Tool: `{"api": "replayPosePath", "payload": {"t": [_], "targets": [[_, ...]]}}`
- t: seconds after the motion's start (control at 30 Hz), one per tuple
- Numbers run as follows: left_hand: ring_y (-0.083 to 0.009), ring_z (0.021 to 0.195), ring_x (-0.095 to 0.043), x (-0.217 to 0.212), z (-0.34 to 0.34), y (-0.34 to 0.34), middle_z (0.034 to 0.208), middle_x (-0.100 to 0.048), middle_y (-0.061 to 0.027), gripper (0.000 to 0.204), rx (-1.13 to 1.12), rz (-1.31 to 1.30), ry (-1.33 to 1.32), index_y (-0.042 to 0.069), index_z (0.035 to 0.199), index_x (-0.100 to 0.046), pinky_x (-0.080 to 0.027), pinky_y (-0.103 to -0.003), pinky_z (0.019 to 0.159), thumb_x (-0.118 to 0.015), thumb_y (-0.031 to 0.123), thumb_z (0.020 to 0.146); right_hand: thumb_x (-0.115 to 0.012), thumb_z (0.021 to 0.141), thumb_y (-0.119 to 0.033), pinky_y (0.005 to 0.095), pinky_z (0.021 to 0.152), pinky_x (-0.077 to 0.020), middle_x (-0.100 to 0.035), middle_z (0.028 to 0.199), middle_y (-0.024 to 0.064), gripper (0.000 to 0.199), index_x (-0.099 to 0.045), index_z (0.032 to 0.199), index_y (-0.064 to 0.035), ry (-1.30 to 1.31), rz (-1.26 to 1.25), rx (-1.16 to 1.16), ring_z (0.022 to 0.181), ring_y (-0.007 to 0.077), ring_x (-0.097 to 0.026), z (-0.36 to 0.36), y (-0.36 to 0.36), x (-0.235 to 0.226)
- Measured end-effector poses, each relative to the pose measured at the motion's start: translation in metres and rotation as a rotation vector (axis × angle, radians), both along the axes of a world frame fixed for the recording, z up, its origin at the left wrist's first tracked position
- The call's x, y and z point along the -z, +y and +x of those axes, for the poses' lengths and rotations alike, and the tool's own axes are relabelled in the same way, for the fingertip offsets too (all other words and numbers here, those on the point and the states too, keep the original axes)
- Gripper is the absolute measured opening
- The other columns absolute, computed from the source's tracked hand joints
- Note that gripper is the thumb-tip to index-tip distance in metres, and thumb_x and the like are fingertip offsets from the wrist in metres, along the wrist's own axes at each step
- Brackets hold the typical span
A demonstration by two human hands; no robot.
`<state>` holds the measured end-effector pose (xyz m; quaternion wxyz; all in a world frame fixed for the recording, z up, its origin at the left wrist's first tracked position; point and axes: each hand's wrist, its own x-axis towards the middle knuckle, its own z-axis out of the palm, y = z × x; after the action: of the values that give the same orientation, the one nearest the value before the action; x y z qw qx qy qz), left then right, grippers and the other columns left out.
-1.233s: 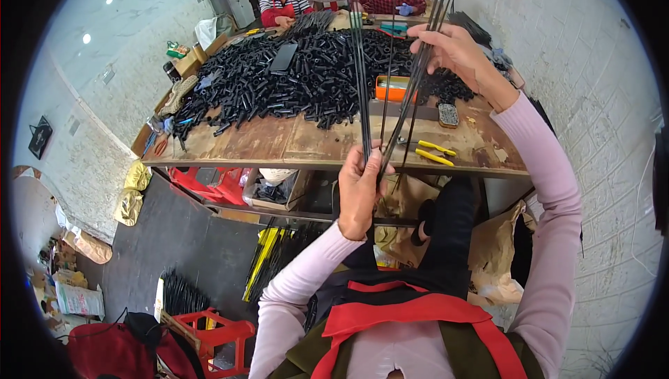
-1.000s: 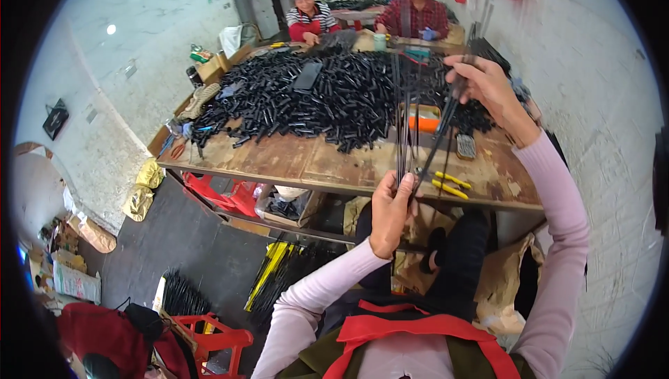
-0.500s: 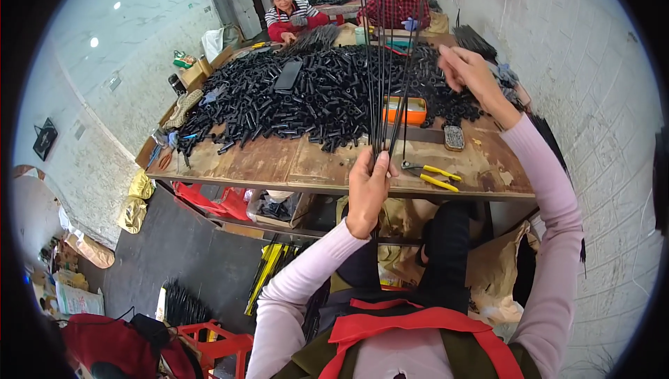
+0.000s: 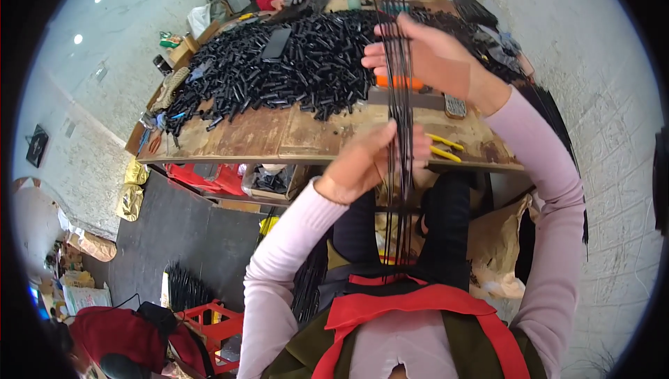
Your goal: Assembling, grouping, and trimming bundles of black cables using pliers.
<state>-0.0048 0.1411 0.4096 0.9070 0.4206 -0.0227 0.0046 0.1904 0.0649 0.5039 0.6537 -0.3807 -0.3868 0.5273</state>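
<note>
A loose bundle of long, thin black rods (image 4: 400, 107) stands nearly upright before me, reaching from above the table edge down toward my lap. My left hand (image 4: 362, 159) is curled loosely around its middle, thumb on the near side and fingertips showing past the rods on the right. Higher up, my right hand (image 4: 432, 58) has its fingers stretched out flat behind the rods, pointing left, with the thumb raised beside them. Yellow-handled pliers (image 4: 446, 148) lie on the table just right of my left hand, their jaws hidden.
Short black tubes (image 4: 300, 65) are heaped across the wooden table (image 4: 258, 132), a phone (image 4: 277, 43) on top. An orange box (image 4: 398, 82) and a small tin (image 4: 455, 106) of metal bits stand near my right hand. Two people sit across the table. Boxes fill the shelf below.
The rods have come down through or with my left hand and now hang lower. My right hand has swung in from the right to the bundle. The view has tilted down.
</note>
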Motion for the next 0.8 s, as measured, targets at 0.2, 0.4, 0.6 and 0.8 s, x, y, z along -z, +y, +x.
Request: {"api": "replayPosePath", "payload": {"t": [0.2,0.4,0.6,0.8], "targets": [[-0.0210,0.096,-0.067,-0.014,-0.028,-0.001,0.109,-0.065,-0.0144,0.039,-0.173,0.063,0.059,-0.007,0.125,-0.052,-0.055,-0.034,0.088,-0.056,0.022,0.100,-0.047,0.102,-0.037,0.0373,0.088,-0.0487,-0.064,0.114,0.0159,0.043,-0.055,0.124,-0.0013,-1.079,-0.083,0.540,0.102,0.0266,-0.062,0.034,-0.052,0.078],[-0.0205,0.095,-0.067,-0.004,0.013,-0.018,0.107,-0.067,-0.0131,0.031,-0.235,0.113,0.046,-0.003,0.122,-0.056,-0.056,-0.034,0.086,-0.059,0.016,0.097,-0.065,0.086,-0.015,0.0440,0.101,-0.0405,-0.053,0.126,0.0203,0.044,-0.053,0.126,-0.0003,-1.666,-0.159,0.603,0.119,0.0388,-0.048,0.027,-0.111,0.211],[-0.0240,0.109,-0.063,-0.016,-0.024,-0.027,0.123,-0.062,-0.0162,0.042,-0.158,0.091,0.061,-0.003,0.135,-0.046,-0.052,-0.036,0.095,-0.050,0.022,0.102,-0.066,0.085,-0.014,0.0441,0.098,-0.0414,-0.054,0.121,0.0202,0.048,-0.050,0.127,0.0025,-1.690,-0.057,0.588,0.112,0.0390,-0.049,0.014,-0.093,0.228],[-0.0245,0.115,-0.060,-0.022,-0.011,-0.026,0.123,-0.061,-0.0161,0.047,-0.118,0.083,0.039,-0.005,0.135,-0.045,-0.050,-0.036,0.098,-0.045,0.030,0.104,-0.066,0.083,-0.009,0.0447,0.091,-0.0426,-0.055,0.112,0.0191,0.045,-0.052,0.125,0.0000,-1.738,-0.037,0.564,0.104,0.0377,-0.051,0.027,-0.092,0.226]]}}
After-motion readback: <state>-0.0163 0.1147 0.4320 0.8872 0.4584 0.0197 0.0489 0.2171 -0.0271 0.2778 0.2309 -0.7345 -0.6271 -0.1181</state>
